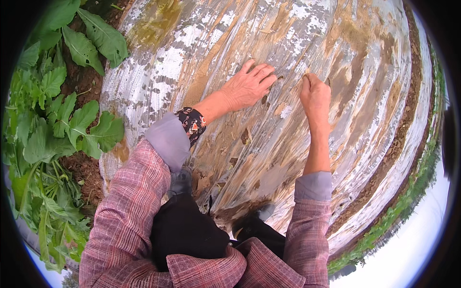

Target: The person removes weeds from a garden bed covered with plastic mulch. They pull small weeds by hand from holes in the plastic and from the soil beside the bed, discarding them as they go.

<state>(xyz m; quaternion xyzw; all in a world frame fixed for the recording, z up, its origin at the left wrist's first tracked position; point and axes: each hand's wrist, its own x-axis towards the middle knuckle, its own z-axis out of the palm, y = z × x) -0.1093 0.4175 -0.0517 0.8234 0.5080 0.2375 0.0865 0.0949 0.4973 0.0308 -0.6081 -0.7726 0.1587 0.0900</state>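
My left hand (pixel 248 86) is spread over plastic mulch film (pixel 223 118), fingers apart and pointing up and to the right. Its fingertips lie close to a small dark hole (pixel 264 99) in the film; whether they touch the sheet is hard to tell. To the right, my right hand (pixel 316 95) is curled, thumb against the bent fingers, just above the same film. Anything inside that fist is hidden. The film is whitish and wrinkled, streaked with brown soil, and has several small holes, one of them a torn hole (pixel 245 136) below my left hand.
Broad-leaved green plants (pixel 72 126) grow in brown soil (pixel 88 176) along the left. My shoes (pixel 180 183) stand at the lower edge of the film. On the right, a bare soil furrow (pixel 396 151) runs beside another film-covered strip (pixel 389 190), with low greenery (pixel 392 223) beyond.
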